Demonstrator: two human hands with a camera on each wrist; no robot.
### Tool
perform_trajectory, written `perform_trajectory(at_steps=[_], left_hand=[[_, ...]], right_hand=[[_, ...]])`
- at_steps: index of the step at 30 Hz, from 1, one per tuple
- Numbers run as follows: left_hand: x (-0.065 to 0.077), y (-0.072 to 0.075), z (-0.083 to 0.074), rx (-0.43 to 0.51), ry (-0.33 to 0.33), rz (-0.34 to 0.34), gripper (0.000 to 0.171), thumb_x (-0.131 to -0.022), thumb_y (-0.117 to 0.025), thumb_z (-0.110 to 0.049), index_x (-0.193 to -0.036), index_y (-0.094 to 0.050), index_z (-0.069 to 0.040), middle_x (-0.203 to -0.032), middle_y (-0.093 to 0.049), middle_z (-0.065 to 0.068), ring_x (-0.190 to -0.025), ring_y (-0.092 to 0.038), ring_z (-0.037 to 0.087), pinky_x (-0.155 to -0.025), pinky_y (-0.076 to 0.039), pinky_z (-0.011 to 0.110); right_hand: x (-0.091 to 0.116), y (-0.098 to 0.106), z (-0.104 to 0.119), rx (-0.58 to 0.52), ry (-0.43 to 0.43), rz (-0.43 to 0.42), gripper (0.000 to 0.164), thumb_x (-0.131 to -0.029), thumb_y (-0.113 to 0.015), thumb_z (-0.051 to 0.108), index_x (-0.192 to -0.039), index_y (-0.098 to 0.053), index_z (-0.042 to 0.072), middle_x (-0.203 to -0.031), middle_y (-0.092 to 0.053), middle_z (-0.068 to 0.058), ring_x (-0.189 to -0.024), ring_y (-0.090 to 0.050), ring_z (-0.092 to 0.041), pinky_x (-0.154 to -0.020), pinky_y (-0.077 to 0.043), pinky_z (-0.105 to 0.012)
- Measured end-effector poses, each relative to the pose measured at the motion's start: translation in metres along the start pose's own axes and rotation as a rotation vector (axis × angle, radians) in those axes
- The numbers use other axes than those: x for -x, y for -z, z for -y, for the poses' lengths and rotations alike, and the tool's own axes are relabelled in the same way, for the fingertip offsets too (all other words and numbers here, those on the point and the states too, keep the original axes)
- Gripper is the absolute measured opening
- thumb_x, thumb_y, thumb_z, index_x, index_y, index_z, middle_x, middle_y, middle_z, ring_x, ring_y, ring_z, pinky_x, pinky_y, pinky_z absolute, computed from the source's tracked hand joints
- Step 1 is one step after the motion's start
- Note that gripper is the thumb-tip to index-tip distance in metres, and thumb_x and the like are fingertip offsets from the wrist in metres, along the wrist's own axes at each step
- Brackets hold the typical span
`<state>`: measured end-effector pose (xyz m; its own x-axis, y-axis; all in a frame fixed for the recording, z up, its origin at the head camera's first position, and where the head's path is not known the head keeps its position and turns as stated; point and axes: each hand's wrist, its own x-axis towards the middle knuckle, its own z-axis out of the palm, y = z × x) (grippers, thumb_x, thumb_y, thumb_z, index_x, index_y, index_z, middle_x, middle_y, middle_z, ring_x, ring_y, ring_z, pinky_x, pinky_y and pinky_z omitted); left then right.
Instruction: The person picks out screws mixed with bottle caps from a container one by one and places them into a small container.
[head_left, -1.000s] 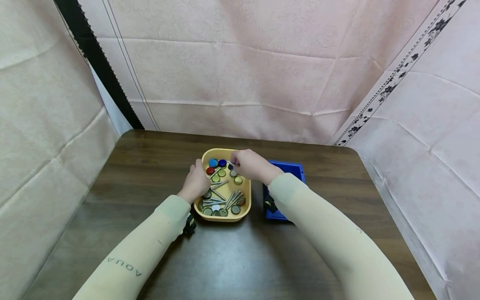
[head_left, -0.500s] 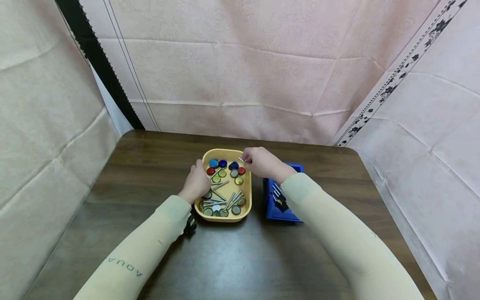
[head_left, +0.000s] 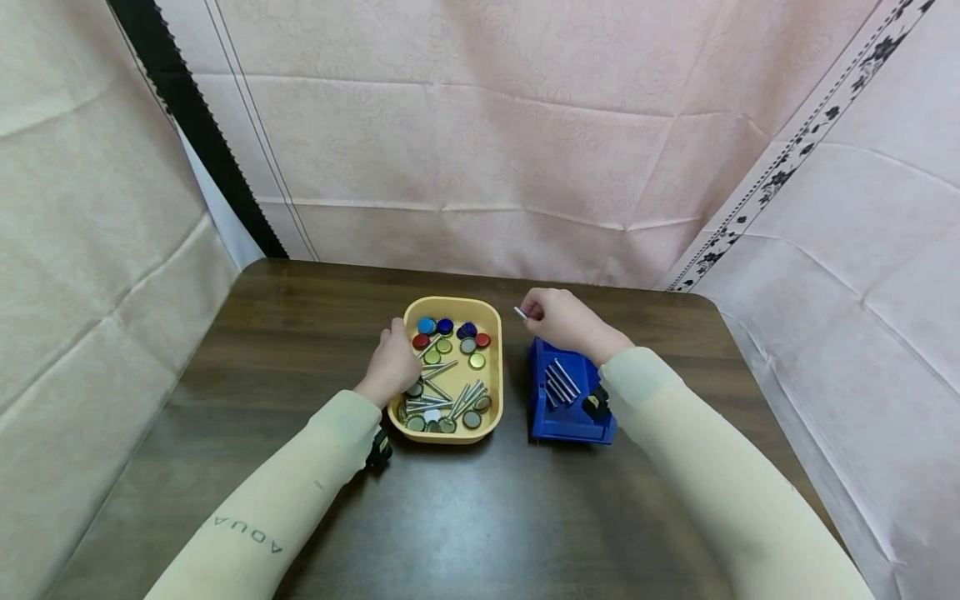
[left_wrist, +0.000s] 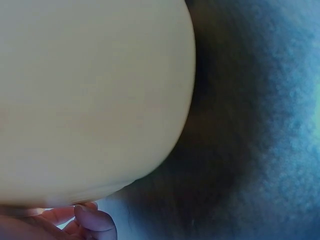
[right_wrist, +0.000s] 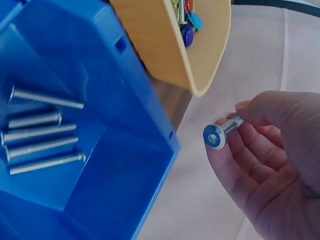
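My right hand [head_left: 566,321] pinches a silver bolt [right_wrist: 222,132] between thumb and fingers, above the far edge of the blue bin [head_left: 572,429]. The bolt's flat, hex-socket head faces the right wrist camera. Several similar bolts [right_wrist: 42,145] lie side by side in the blue bin. At the left rim of the yellow tub [head_left: 491,312], my left hand [head_left: 392,364] grips the edge; the left wrist view shows mostly the tub's outer wall [left_wrist: 95,100] with the fingertips at its rim. Inside the tub are several loose bolts [head_left: 467,400] and coloured bottle caps [head_left: 445,326].
Both containers stand on a dark wooden table [head_left: 315,333], the blue bin to the right of the tub with a narrow gap between. A pale cloth [head_left: 480,150] hangs behind the table, and more cloth hangs at both sides.
My right hand has moved right with the bolt, from inside the yellow tub to over the far end of the blue bin, uncovering caps and the bin's bolts. The left hand stays put.
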<state>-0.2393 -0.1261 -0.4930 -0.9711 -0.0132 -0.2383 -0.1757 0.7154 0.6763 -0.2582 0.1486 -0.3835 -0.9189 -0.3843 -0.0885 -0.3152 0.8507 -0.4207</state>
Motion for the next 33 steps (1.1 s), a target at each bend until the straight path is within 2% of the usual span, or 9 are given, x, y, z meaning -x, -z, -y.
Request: perform_trajectory(at_steps=[7,12,20,26,28,33], left_hand=[[0.0,0.001,-0.001,0.007,-0.002,0.0,0.078,-0.085,-0.059,0.0,-0.149,-0.014,-0.005,-0.127,-0.038,0.024,-0.103,-0.051,0.036,-0.089,-0.046,0.05],[0.0,0.002,-0.001,0.008,-0.007,-0.007,0.075,-0.084,-0.059,0.002,-0.146,-0.018,-0.005,-0.123,-0.039,0.023,-0.101,-0.051,0.036,-0.088,-0.046,0.049],[0.0,0.001,-0.002,0.004,-0.003,-0.005,0.076,-0.085,-0.06,0.001,-0.147,-0.016,-0.005,-0.124,-0.039,0.023,-0.101,-0.051,0.035,-0.088,-0.046,0.048],[0.001,0.0,0.0,-0.002,-0.009,-0.01,0.074,-0.086,-0.06,0.0,-0.146,-0.017,-0.004,-0.123,-0.039,0.023,-0.101,-0.052,0.035,-0.088,-0.046,0.048],[0.001,0.0,0.001,-0.003,-0.013,-0.009,0.074,-0.086,-0.06,0.0,-0.146,-0.017,-0.004,-0.122,-0.039,0.023,-0.1,-0.052,0.035,-0.087,-0.046,0.048],[-0.001,-0.002,0.002,-0.001,-0.018,-0.014,0.073,-0.084,-0.059,0.001,-0.145,-0.018,-0.004,-0.121,-0.039,0.023,-0.098,-0.051,0.034,-0.086,-0.046,0.048]], right_hand=[[0.01,0.016,-0.015,0.019,-0.076,-0.019,0.015,-0.088,-0.062,0.012,-0.102,-0.062,0.006,-0.092,-0.063,-0.008,-0.081,-0.059,-0.023,-0.075,-0.049,-0.038],[0.013,0.022,-0.027,0.052,-0.128,0.028,0.017,-0.087,-0.063,0.012,-0.101,-0.063,0.003,-0.093,-0.064,-0.01,-0.08,-0.059,-0.024,-0.074,-0.05,-0.039],[0.013,0.018,-0.041,0.106,-0.184,0.075,0.011,-0.085,-0.063,0.009,-0.095,-0.065,0.003,-0.088,-0.062,-0.009,-0.075,-0.057,-0.023,-0.068,-0.048,-0.037],[0.013,0.004,-0.046,0.155,-0.191,0.107,0.004,-0.084,-0.062,0.007,-0.087,-0.063,0.004,-0.082,-0.059,-0.007,-0.071,-0.054,-0.021,-0.065,-0.045,-0.034],[0.013,-0.001,-0.047,0.168,-0.186,0.119,0.003,-0.085,-0.061,0.006,-0.083,-0.059,0.004,-0.075,-0.054,-0.005,-0.065,-0.05,-0.019,-0.06,-0.042,-0.032],[0.013,-0.009,-0.047,0.168,-0.189,0.155,0.014,-0.088,-0.057,0.003,-0.076,-0.049,0.006,-0.061,-0.033,0.001,-0.05,-0.03,-0.014,-0.048,-0.027,-0.029]])
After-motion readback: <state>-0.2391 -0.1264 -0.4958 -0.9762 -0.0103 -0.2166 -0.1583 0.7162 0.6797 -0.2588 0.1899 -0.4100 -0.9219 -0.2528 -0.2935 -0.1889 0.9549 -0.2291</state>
